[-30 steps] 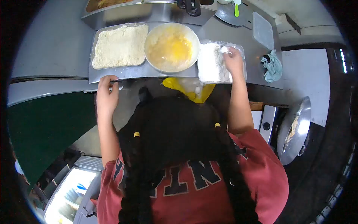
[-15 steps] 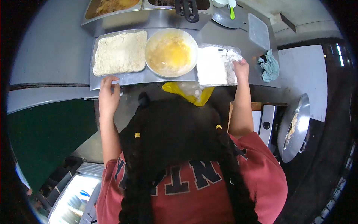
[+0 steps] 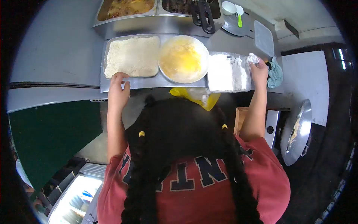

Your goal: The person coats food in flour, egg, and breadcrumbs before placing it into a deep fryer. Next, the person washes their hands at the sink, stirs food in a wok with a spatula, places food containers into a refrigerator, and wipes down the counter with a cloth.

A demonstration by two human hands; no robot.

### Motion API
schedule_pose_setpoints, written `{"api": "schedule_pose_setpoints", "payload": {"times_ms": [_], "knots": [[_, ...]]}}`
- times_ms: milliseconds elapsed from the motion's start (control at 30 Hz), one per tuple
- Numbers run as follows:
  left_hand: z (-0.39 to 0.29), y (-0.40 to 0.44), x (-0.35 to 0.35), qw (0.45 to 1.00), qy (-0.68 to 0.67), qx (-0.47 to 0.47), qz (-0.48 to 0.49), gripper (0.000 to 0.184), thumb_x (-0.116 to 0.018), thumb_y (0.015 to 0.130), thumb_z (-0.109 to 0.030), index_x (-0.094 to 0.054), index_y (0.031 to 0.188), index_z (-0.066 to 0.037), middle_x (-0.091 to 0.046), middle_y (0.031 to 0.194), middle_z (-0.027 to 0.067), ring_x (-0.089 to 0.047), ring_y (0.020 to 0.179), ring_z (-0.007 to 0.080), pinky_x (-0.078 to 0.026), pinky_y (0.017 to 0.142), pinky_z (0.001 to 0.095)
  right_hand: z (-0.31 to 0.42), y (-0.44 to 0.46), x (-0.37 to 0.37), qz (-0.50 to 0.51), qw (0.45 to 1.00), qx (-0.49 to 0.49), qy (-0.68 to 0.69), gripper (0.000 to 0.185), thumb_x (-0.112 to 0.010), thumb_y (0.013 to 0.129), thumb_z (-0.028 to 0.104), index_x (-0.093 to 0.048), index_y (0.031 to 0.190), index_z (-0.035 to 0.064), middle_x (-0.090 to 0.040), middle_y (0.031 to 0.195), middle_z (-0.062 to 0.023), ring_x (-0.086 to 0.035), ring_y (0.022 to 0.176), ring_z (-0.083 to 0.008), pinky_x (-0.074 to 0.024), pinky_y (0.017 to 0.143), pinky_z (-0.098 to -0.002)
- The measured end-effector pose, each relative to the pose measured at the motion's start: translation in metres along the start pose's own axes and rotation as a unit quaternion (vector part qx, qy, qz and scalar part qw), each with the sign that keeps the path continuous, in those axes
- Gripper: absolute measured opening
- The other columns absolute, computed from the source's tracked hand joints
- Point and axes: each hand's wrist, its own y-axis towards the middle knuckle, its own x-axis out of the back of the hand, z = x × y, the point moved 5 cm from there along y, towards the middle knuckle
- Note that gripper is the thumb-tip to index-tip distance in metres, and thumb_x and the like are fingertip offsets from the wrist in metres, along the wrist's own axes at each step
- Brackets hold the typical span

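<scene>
Pinched in my right hand [image 3: 259,72] is a white floury piece [image 3: 253,58], just beyond the right rim of the tray of white powder [image 3: 225,72]. My left hand [image 3: 118,87] rests with fingers curled and apart at the counter's front edge, by the near left corner of the crumb tray [image 3: 132,56]; it holds nothing that I can see. Between the two trays stands a round bowl of yellow, egg-like liquid [image 3: 182,59]. The powder shows a greyish disturbed patch on its right side.
Steel food pans [image 3: 128,8] with black-handled tools [image 3: 203,18] stand behind. At the right are a clear lid [image 3: 263,37], a teal cloth [image 3: 275,73], a green-handled spoon [image 3: 239,20] and a wok [image 3: 298,132]. A yellow bag [image 3: 194,98] hangs below the counter edge.
My right hand has lifted the floury piece out of the powder and moved right, past the tray's rim. My left hand stays near the counter edge. The view has shifted, showing more of the back pans.
</scene>
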Motion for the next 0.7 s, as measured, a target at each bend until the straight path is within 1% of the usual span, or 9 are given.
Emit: {"api": "schedule_pose_setpoints", "payload": {"times_ms": [33, 167, 233, 300, 333, 433, 500, 567, 700], "knots": [[0.002, 0.001, 0.001, 1.000, 0.007, -0.003, 0.002, 0.020, -0.056, 0.085, 0.000, -0.058, 0.104, -0.002, -0.055, 0.117, 0.0142, -0.059, 0.097, 0.0260, -0.050, 0.072, 0.0319, 0.021, -0.002, -0.010, 0.010, 0.999, -0.015, 0.044, 0.032, -0.060, 0.081, -0.004, -0.063, 0.113, -0.0031, -0.069, 0.100, -0.0085, -0.066, 0.088, -0.0152, -0.0510, 0.077, -0.0275], [0.007, 0.004, 0.007, 1.000, 0.002, -0.008, 0.008, 0.019, -0.056, 0.085, -0.001, -0.058, 0.104, -0.002, -0.056, 0.116, 0.0138, -0.059, 0.096, 0.0263, -0.050, 0.072, 0.0314, 0.073, -0.005, -0.067, 0.062, 0.983, -0.022, 0.171, 0.034, -0.060, 0.082, -0.005, -0.062, 0.116, -0.0017, -0.068, 0.101, -0.0083, -0.065, 0.089, -0.0141, -0.0517, 0.074, -0.0266], [0.009, 0.004, 0.011, 1.000, 0.013, -0.003, 0.022, 0.020, -0.057, 0.085, -0.001, -0.057, 0.105, -0.002, -0.056, 0.116, 0.0136, -0.059, 0.096, 0.0263, -0.051, 0.068, 0.0309, 0.087, -0.005, -0.105, 0.079, 0.991, -0.025, 0.109, 0.033, -0.060, 0.082, -0.003, -0.062, 0.115, -0.0013, -0.068, 0.099, -0.0085, -0.065, 0.087, -0.0137, -0.0517, 0.075, -0.0268], [0.020, 0.005, 0.012, 1.000, 0.005, 0.002, 0.027, 0.021, -0.057, 0.084, -0.003, -0.058, 0.105, -0.002, -0.056, 0.117, 0.0137, -0.059, 0.096, 0.0280, -0.050, 0.073, 0.0336, 0.079, 0.004, -0.145, 0.093, 0.993, 0.066, 0.021, 0.029, -0.066, 0.079, 0.004, -0.065, 0.107, -0.0007, -0.071, 0.093, -0.0085, -0.066, 0.083, -0.0152, -0.0519, 0.076, -0.0300], [0.024, 0.005, 0.014, 0.999, -0.004, 0.008, 0.033, 0.022, -0.057, 0.083, -0.004, -0.058, 0.105, -0.003, -0.055, 0.118, 0.0139, -0.060, 0.097, 0.0297, -0.050, 0.078, 0.0363, 0.089, 0.001, -0.167, 0.077, 0.991, 0.084, -0.064, 0.030, -0.069, 0.076, 0.007, -0.066, 0.105, -0.0001, -0.071, 0.093, -0.0123, -0.068, 0.084, -0.0189, -0.0519, 0.077, -0.0319], [0.019, 0.000, 0.023, 0.999, 0.001, 0.021, 0.047, 0.022, -0.057, 0.084, -0.005, -0.058, 0.105, -0.004, -0.056, 0.118, 0.0133, -0.060, 0.097, 0.0301, -0.050, 0.077, 0.0367, 0.095, -0.018, -0.230, 0.110, 0.949, 0.164, -0.245, 0.035, -0.065, 0.074, 0.007, -0.065, 0.108, 0.0010, -0.067, 0.098, -0.0225, -0.065, 0.091, -0.0364, -0.0509, 0.083, -0.0426], [0.021, -0.003, 0.024, 0.999, -0.008, 0.019, 0.048, 0.021, -0.058, 0.084, -0.005, -0.058, 0.105, -0.004, -0.056, 0.119, 0.0130, -0.060, 0.097, 0.0307, -0.050, 0.076, 0.0367, 0.090, -0.039, -0.267, 0.167, 0.943, 0.147, -0.246, 0.036, -0.062, 0.074, 0.007, -0.065, 0.109, 0.0017, -0.066, 0.101, -0.0227, -0.064, 0.094, -0.0371, -0.0495, 0.085, -0.0437], [0.021, -0.006, 0.026, 0.998, -0.017, 0.019, 0.049, 0.021, -0.058, 0.084, -0.005, -0.059, 0.105, -0.004, -0.056, 0.119, 0.0128, -0.060, 0.097, 0.0313, -0.050, 0.076, 0.0368, 0.071, -0.064, -0.305, 0.271, 0.886, 0.223, -0.304, 0.032, -0.059, 0.074, 0.004, -0.066, 0.105, 0.0021, -0.066, 0.102, -0.0217, -0.063, 0.096, -0.0364, -0.0488, 0.086, -0.0441], [0.023, -0.009, 0.029, 0.998, -0.010, 0.003, 0.066, 0.020, -0.058, 0.085, -0.006, -0.059, 0.105, -0.004, -0.055, 0.121, 0.0133, -0.059, 0.098, 0.0326, -0.050, 0.076, 0.0369, 0.079, -0.073, -0.305, 0.327, 0.859, 0.237, -0.314, 0.031, -0.061, 0.074, 0.005, -0.067, 0.104, 0.0053, -0.065, 0.102, -0.0210, -0.062, 0.098, -0.0373, -0.0479, 0.088, -0.0431]]}}
